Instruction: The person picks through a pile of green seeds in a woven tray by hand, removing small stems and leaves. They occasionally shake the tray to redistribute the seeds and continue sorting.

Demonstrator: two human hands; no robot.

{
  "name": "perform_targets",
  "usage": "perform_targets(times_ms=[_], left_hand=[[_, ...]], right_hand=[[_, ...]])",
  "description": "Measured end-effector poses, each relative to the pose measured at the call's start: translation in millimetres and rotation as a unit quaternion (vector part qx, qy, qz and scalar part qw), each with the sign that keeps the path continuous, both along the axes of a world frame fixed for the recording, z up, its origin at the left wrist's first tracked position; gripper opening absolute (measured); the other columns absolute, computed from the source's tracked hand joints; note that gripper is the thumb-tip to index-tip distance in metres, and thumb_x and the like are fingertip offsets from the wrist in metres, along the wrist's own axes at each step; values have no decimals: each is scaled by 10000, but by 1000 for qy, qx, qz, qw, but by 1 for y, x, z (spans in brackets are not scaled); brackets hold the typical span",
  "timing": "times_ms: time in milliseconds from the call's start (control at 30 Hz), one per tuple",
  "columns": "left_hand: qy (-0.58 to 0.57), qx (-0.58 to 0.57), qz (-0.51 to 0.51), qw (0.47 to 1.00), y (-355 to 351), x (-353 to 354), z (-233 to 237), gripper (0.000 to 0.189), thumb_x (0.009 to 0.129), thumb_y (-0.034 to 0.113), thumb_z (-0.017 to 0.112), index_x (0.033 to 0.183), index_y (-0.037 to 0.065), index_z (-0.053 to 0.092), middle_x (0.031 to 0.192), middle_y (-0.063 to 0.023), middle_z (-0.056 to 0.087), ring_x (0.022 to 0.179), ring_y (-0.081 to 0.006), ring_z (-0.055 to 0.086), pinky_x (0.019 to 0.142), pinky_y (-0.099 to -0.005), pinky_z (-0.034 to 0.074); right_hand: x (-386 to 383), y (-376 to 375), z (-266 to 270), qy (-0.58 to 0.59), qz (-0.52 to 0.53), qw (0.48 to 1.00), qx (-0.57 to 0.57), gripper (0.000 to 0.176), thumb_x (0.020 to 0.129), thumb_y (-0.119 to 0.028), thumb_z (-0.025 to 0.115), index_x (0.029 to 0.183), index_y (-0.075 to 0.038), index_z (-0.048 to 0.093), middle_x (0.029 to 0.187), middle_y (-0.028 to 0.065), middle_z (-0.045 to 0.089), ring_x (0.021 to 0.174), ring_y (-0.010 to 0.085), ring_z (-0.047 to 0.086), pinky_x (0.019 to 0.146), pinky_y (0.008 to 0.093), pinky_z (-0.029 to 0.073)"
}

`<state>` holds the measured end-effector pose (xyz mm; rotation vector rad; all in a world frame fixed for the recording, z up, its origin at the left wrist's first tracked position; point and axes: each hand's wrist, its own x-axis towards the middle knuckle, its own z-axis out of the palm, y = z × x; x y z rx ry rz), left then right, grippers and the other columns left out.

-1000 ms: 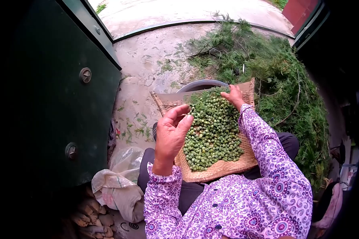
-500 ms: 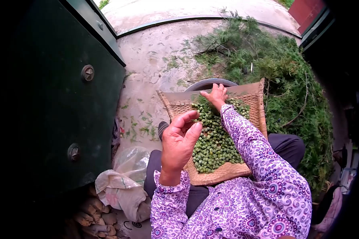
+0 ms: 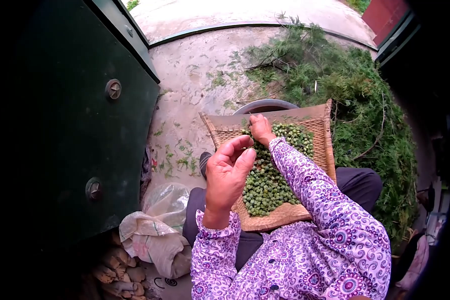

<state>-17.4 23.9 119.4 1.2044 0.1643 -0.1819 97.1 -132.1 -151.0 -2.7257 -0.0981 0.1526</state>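
A woven winnowing basket point(image 3: 245, 220) rests on my lap, heaped with small green cones point(image 3: 270, 187). Above its left side hangs my left hand point(image 3: 225, 175), fingers loosely curled and thumb apart from the fingertips. Nothing shows clearly in it. My right hand point(image 3: 261, 131) reaches across to the far part of the basket, low over the cones near the flat rim strip. Its fingers are bent together, and whatever they pinch is hidden. Bits of green sprig lie by that hand.
Beyond the basket stands a metal basin point(image 3: 266, 106), mostly hidden. Cut evergreen branches point(image 3: 355, 95) are piled to the right. A dark green metal door point(image 3: 100, 135) is at the left, with a white sack point(image 3: 152, 245) and split firewood point(image 3: 117, 267) below it.
My right hand has moved slightly left and nearer, and its spread fingers have closed together. My left hand stays almost in place.
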Motion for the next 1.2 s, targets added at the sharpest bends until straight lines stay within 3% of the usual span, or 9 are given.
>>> perform_targets(times_ms=[133, 200, 300, 400, 467, 500, 800, 1000, 1200], left_hand=[[-11, 12, -12, 1000, -3, 3, 1, 268, 836, 71, 592, 1080, -32, 549, 979, -42, 600, 856, -73, 549, 754, -201, 446], [-32, 4, -9, 999, -6, 4, -2, 268, 837, 91, 595, 1068, -37, 553, 976, -49, 604, 858, -82, 557, 762, -206, 452], [-43, 36, -4, 998, -10, 4, -12, 262, 843, 133, 584, 1056, -18, 562, 957, -63, 614, 767, -95, 587, 660, -203, 464], [-43, 45, -19, 998, -15, 7, -16, 261, 844, 136, 583, 1056, -13, 563, 949, -59, 614, 761, -94, 587, 647, -204, 464], [-46, 47, -30, 997, -20, 9, -19, 269, 841, 143, 590, 1057, -14, 561, 935, -55, 613, 762, -92, 587, 638, -205, 463], [-45, 54, -38, 997, -23, 9, -18, 273, 838, 146, 595, 1054, -18, 562, 925, -54, 615, 759, -91, 584, 640, -205, 461], [-157, 285, -172, 930, -69, 0, -53, 260, 765, 140, 637, 969, -21, 622, 808, -71, 646, 697, -106, 586, 629, -244, 476], [-189, 322, -240, 896, -82, -7, -52, 150, 729, 97, 647, 855, 16, 656, 770, -80, 637, 683, -119, 595, 614, -255, 472], [-325, 323, -227, 859, -97, -16, -68, 91, 700, 61, 646, 783, 24, 647, 691, -103, 584, 640, -223, 577, 595, -310, 464]], right_hand=[[-19, -5, 27, 101, 65, 993, 13, 173, 815, -157, 438, 893, -65, 562, 970, 215, 525, 947, 385, 508, 798, 450, 418], [-34, -7, 48, 159, 19, 979, 127, 277, 841, -207, 393, 922, -29, 589, 1024, 219, 552, 969, 363, 529, 819, 408, 422], [-49, -25, 10, 133, 79, 969, 193, 210, 799, -174, 475, 870, -16, 592, 895, 194, 597, 857, 330, 573, 755, 382, 445], [-70, -40, 27, 81, 3, 943, 324, 109, 706, -65, 621, 802, -32, 581, 740, 107, 592, 704, 195, 571, 633, 331, 457], [-85, -49, 70, 272, -169, 793, 519, 116, 770, -99, 614, 862, -43, 572, 742, 58, 582, 652, 139, 544, 580, 291, 459], [-93, -52, 95, 319, -230, 718, 574, 244, 821, -115, 594, 1036, -39, 505, 802, 18, 546, 700, 98, 539, 555, 248, 473], [-129, -98, 147, 279, -288, 372, 837, 179, 850, -77, 543, 1023, -57, 499, 947, 102, 571, 812, 231, 577, 675, 370, 522], [-134, -107, 157, 250, -308, 300, 868, 215, 851, -90, 533, 1049, -17, 491, 992, 152, 576, 882, 279, 578, 785, 443, 498], [-139, -87, 175, 194, -326, 345, 859, 183, 860, -108, 520, 1016, -12, 513, 987, 144, 582, 903, 272, 564, 830, 424, 473]])
